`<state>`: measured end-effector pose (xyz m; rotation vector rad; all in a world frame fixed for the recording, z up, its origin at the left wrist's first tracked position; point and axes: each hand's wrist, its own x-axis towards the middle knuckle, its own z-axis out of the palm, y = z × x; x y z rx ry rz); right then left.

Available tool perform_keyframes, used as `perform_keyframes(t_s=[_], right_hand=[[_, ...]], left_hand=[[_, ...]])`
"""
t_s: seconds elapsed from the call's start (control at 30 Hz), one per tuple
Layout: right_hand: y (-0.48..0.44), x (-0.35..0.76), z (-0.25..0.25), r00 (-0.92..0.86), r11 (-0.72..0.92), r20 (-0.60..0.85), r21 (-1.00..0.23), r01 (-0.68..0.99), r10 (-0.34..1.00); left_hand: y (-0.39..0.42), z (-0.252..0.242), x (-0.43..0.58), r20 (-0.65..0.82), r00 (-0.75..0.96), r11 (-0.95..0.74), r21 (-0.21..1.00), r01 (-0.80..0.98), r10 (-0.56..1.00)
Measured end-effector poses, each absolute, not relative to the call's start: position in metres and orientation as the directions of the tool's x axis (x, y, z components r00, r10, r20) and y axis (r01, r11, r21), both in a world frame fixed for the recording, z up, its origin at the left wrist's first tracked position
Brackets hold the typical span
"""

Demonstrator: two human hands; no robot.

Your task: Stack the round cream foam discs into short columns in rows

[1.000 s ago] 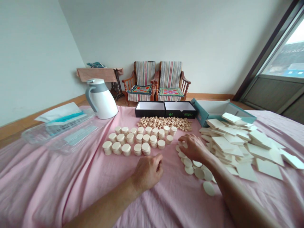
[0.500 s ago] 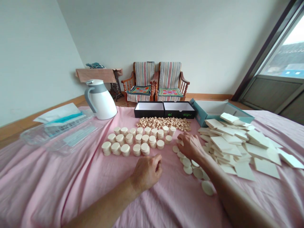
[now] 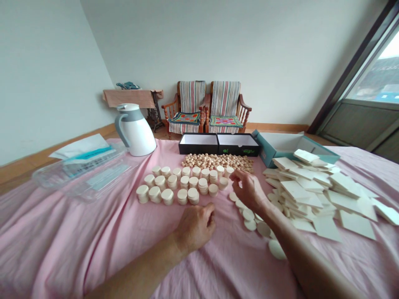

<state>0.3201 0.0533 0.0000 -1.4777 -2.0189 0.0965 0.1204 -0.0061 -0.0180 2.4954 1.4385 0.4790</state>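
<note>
right hand (image 3: 249,192) fingers bent, hold unclear, beside right-end disc stacks (image 3: 223,182); brushing could topple them. left hand (image 3: 196,226) curled, contents hidden.

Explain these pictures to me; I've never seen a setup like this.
There is no machine here: a person works bare-handed, filmed by one head-worn camera looking forward and down. On the pink cloth are stacks of pale discs, loose discs, a heap of flat pale boards, small tan balls, two open black boxes, a teal box and a white-and-gray jug. The right hand is near the rightmost stacks; whether it grips a disc is unclear. The left hand is loosely curled, with nothing visible in it.
</note>
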Motion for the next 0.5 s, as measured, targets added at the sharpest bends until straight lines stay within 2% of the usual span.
perform_keyframes(t_s=[0.07, 0.17, 0.33, 0.5], right_hand=[[0.048, 0.324, 0.003, -0.196, 0.318, 0.324, -0.383, 0.867, 0.926], [0.043, 0.325, 0.002, -0.277, 0.328, 0.197, -0.312, 0.892, 0.941], [0.044, 0.321, -0.005, -0.329, 0.36, 0.156, -0.253, 0.898, 0.931], [0.047, 0.318, -0.007, -0.357, 0.392, 0.173, -0.257, 0.883, 0.918]], left_hand=[[-0.006, -0.017, 0.121, 0.162, 0.466, -0.493, 0.351, 0.796, 0.87], [-0.007, -0.016, 0.121, 0.155, 0.463, -0.487, 0.343, 0.803, 0.873], [-0.007, -0.015, 0.122, 0.149, 0.471, -0.493, 0.322, 0.808, 0.869], [-0.007, -0.014, 0.122, 0.141, 0.479, -0.497, 0.325, 0.804, 0.867]])
